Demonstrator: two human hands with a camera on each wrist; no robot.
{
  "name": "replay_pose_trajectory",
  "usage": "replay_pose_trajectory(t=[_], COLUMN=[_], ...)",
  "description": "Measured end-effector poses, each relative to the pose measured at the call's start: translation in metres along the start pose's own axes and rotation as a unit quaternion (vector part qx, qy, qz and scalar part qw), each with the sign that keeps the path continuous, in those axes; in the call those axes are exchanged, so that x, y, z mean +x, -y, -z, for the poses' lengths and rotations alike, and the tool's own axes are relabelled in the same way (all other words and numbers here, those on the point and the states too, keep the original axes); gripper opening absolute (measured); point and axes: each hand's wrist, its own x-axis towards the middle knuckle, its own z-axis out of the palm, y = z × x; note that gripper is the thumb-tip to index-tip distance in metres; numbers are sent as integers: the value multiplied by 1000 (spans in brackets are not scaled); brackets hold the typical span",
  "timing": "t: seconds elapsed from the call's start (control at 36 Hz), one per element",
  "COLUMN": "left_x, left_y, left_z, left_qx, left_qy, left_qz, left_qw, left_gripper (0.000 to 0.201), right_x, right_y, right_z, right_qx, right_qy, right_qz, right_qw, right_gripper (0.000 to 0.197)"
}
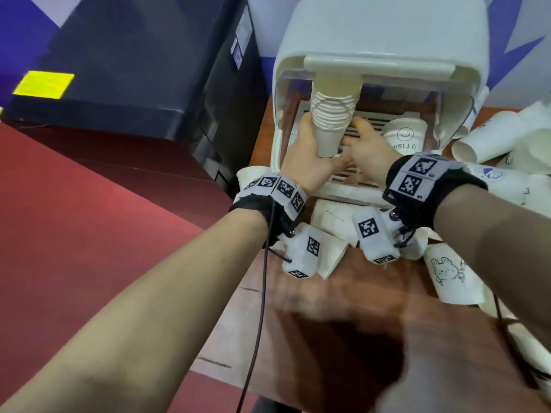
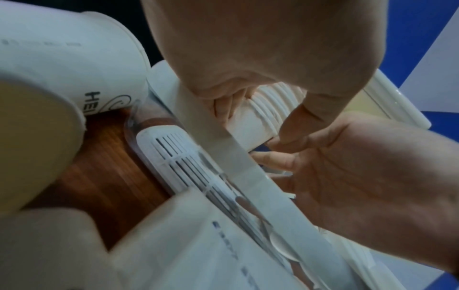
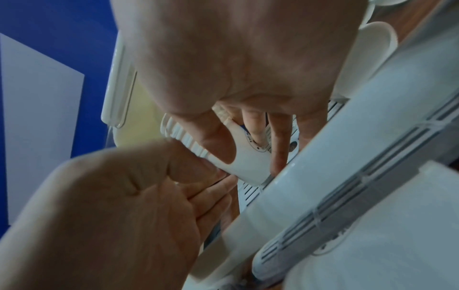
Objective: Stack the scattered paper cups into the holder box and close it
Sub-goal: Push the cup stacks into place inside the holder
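Loose cups (image 1: 326, 254) lie on the table (image 1: 343, 308) nearest me. Left hand (image 1: 304, 156) grips the nested cup stack (image 1: 331, 120) inside the open holder box (image 1: 378, 55); right hand (image 1: 366, 150), fingers straight, rests just beside it.

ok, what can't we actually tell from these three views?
- Right hand fingertips: head view shows only its back; whether they touch the cup stack is unclear.
- Stack's top end: hidden behind the holder box lid's lower edge in the head view.
- Cup count in the stack: rims too fine and blurred.
- Left hand fingers behind the stack: hidden in the head view.
- Loose cups at right: cut off by the frame edge.
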Motion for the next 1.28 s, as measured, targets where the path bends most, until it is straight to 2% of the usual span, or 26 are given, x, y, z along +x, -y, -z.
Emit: replay_pose_trajectory(t=[0.11,0.19,0.31,0.44,0.69,0.86,1.06,1.28], left_x=[3,8,8,10,20,31,37,35], left_y=[0,1,-2,-2,-5,-8,-9,-15], left_z=[2,4,8,14,20,25,28,25], left_qx=[-5,-12,-29,-21,-38,-42,-51,-68], left_qy=[13,15,13,40,35,36,47,39], left_qz=[10,22,41,37,76,112,115,135], left_qw=[1000,1000,999,998,996,992,991,988], left_gripper=[109,103,112,112,113,110,111,121], right_x=[-1,-2,-3,-2,5,14,27,39], right_y=[4,8,13,18,23,34,42,39], right_z=[0,-3,-8,-12,-22,-26,-25,-24], right_qx=[-15,-17,-32,-39,-53,-72,-75,-58], right_qy=[-9,-21,-28,-34,-48,-47,-44,-40], right_qz=[-10,-11,-8,-17,-16,-34,-43,-61], right_qw=[1000,1000,999,999,997,996,995,996], right_gripper=[83,77,68,75,67,73,81,90])
